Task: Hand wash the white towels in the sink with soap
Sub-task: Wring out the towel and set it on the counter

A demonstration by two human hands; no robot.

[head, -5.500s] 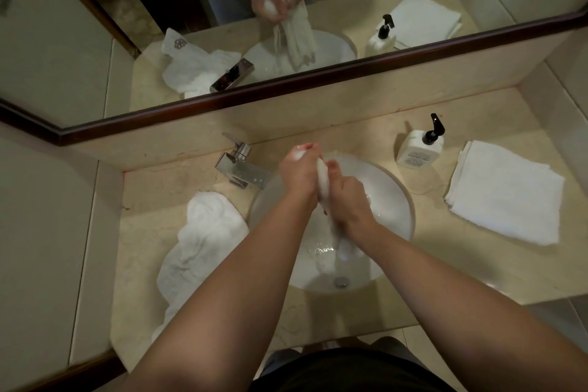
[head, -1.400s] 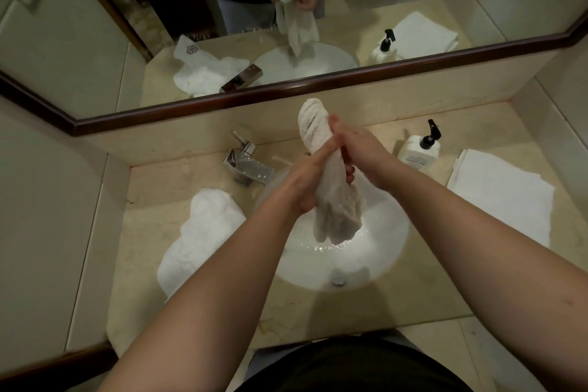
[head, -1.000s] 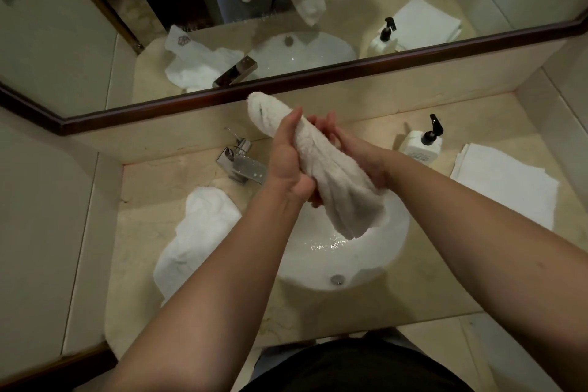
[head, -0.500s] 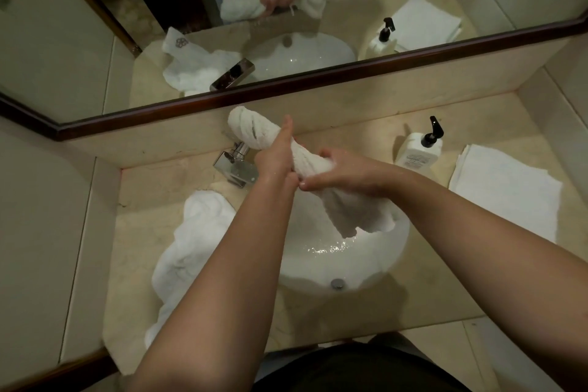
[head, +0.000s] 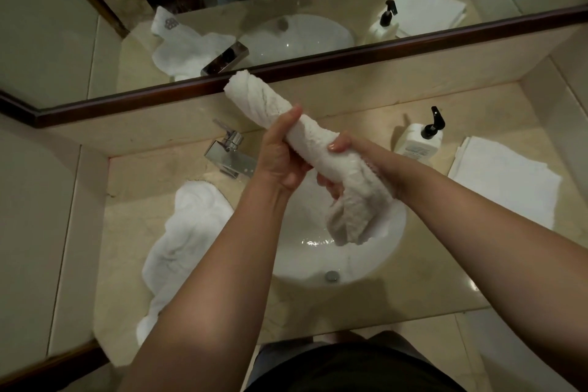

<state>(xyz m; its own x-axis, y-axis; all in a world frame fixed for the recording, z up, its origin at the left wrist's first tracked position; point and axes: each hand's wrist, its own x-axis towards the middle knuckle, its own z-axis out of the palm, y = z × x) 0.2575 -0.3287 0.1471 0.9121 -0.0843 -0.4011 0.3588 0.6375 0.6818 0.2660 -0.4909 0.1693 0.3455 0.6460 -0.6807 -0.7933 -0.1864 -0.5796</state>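
Note:
A twisted wet white towel [head: 315, 143] slants above the round white sink [head: 299, 258], its upper end near the mirror frame and its loose lower end hanging over the basin. My left hand [head: 280, 153] grips the towel's upper middle. Just below it, my right hand [head: 346, 162] wraps around the towel, thumb on top. A white soap bottle with a black pump [head: 420, 137] stands on the counter to the right of the sink.
A crumpled white towel [head: 181, 242] lies on the beige counter left of the sink. A folded white towel [head: 506, 178] lies at the right. A chrome faucet [head: 229, 156] sits behind the sink's left. The mirror [head: 286, 9] reflects all this.
The twisted towel stayed held by both hands above the sink. It swung from upright to slanting toward the upper left, and my hands shifted their grip along it.

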